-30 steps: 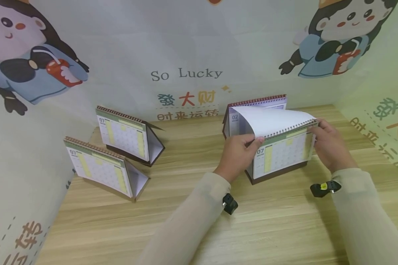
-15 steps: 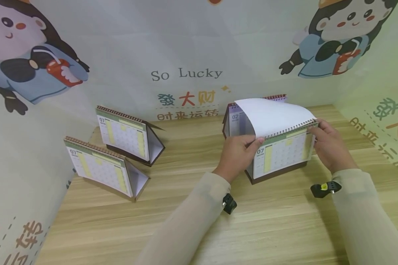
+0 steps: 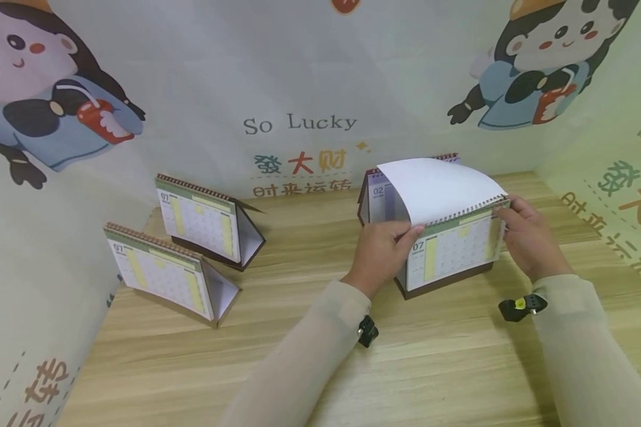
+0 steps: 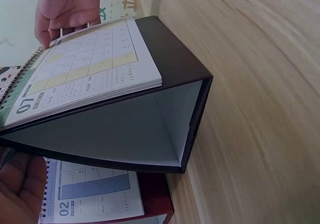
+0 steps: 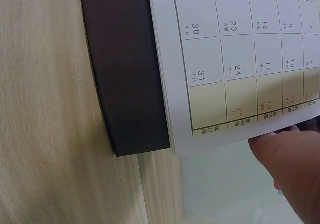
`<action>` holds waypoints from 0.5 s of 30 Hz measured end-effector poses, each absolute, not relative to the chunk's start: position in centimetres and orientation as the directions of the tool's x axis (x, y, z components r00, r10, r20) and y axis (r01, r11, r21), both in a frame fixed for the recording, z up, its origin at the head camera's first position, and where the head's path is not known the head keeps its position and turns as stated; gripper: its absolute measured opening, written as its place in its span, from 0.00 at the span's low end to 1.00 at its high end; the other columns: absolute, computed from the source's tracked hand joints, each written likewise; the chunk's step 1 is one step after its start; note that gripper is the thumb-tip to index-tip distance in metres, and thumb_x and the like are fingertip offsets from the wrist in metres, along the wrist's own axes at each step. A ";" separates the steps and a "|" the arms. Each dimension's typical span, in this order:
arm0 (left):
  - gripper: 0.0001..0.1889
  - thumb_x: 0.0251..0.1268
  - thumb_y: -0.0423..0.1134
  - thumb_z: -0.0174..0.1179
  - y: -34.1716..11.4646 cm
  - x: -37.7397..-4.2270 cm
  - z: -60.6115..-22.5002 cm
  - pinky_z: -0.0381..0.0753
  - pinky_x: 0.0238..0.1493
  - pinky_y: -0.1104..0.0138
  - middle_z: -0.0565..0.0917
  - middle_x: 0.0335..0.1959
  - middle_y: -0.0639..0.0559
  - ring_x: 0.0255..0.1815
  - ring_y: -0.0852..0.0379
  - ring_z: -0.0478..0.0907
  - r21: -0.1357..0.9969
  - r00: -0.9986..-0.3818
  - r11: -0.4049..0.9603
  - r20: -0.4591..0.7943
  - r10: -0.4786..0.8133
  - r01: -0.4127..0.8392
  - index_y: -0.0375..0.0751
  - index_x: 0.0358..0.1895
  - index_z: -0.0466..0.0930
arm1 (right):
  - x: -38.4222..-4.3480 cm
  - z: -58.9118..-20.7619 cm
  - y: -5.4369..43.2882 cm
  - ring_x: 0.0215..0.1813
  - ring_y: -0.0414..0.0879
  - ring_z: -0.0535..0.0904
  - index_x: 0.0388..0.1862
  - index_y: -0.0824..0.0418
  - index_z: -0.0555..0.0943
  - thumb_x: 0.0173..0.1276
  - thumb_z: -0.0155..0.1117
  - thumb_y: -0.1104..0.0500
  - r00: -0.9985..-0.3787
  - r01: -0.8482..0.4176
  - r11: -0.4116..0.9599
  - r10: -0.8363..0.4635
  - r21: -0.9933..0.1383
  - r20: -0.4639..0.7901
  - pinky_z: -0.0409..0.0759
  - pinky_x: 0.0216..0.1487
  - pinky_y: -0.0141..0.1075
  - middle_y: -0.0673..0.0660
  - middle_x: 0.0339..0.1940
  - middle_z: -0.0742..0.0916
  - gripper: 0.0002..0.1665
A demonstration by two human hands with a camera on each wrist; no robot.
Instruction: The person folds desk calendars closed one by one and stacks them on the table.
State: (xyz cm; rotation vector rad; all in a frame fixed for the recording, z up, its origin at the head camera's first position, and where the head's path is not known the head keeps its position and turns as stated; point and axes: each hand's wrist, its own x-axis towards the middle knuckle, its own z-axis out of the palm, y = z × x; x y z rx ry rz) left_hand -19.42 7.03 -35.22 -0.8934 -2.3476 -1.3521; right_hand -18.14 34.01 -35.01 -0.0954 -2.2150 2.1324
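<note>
Spiral-bound desk calendar showing 07 (image 3: pixel 456 255) is standing on the table (image 3: pixel 406 373) between the left grip (image 3: pixel 381 252) and right grip (image 3: pixel 531 237). Well left of both, nearer 07 calendar (image 3: pixel 157 273) and farther 07 calendar (image 3: pixel 197 222) are standing. Left grip is pinching the upper left corner; beyond it, 02 calendar (image 3: pixel 378 198) is standing, partly hidden. White page (image 3: pixel 443 184) is arching back between the grips. Right grip is grasping the upper right corner. Seemingly, a page is being turned; next probably calls for settling it behind.
</note>
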 end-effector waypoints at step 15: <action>0.11 0.72 0.42 0.61 7.0 -19.6 -36.0 0.76 0.34 0.79 0.89 0.39 0.50 0.35 0.64 0.85 0.581 -0.698 0.388 0.610 0.375 0.716 0.39 0.39 0.90 | -18.4 -35.8 34.1 0.58 0.38 0.69 0.60 0.50 0.75 0.80 0.52 0.55 -0.993 -0.085 -0.068 0.082 -0.994 0.080 0.70 0.53 0.27 0.45 0.55 0.78 0.14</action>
